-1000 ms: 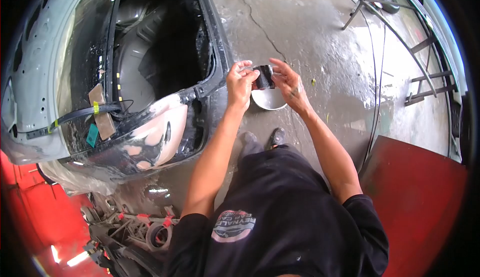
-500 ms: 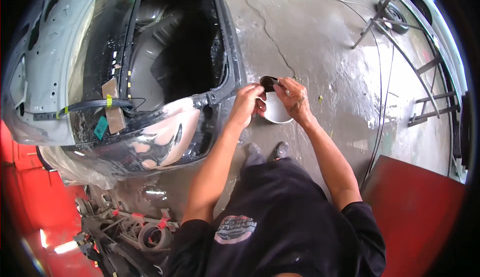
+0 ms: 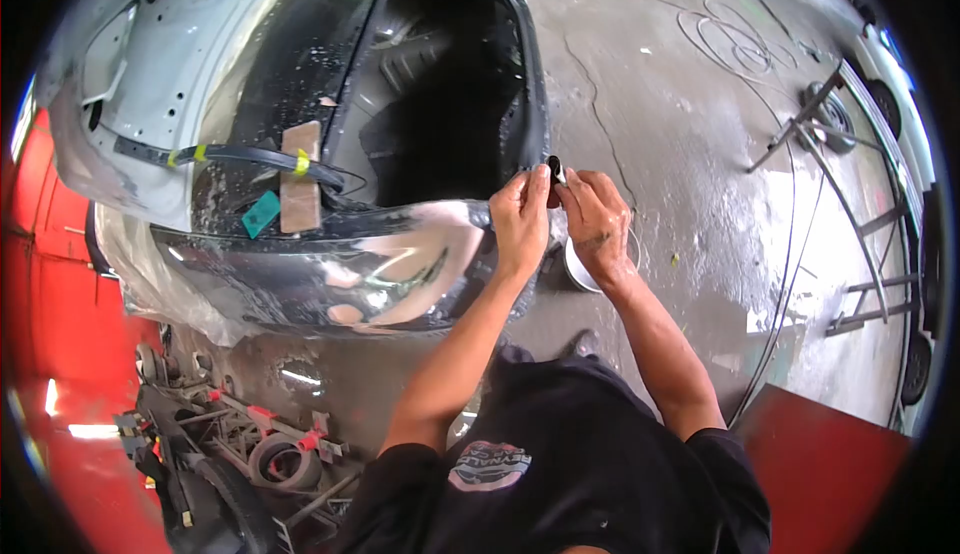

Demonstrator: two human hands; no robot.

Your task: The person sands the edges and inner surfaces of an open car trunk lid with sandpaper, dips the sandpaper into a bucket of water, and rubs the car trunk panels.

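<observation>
A small, dark, curled sheet (image 3: 554, 167) is held between my two hands near the car's corner. My left hand (image 3: 522, 222) pinches its left side with thumb and fingers. On the other side, my right hand (image 3: 597, 222) has its fingers closed on the sheet's right edge, which looks pale. Below and partly behind my right hand, a white bowl (image 3: 580, 269) stands on the floor. Left of my hands is the car's dark body panel (image 3: 250, 279) with pinkish and whitish patches.
A tan block (image 3: 300, 194) and a green piece (image 3: 261, 214) lie on the car. Metal stands (image 3: 850, 194) and a coiled hose are at the right, a red panel (image 3: 825, 464) at the lower right. Car parts (image 3: 240, 444) lie at the lower left.
The view has turned left toward the car, which now appears farther right. The dark sheet, earlier spread flatter, is now curled and narrow between my hands. The bowl is more covered by my right hand.
</observation>
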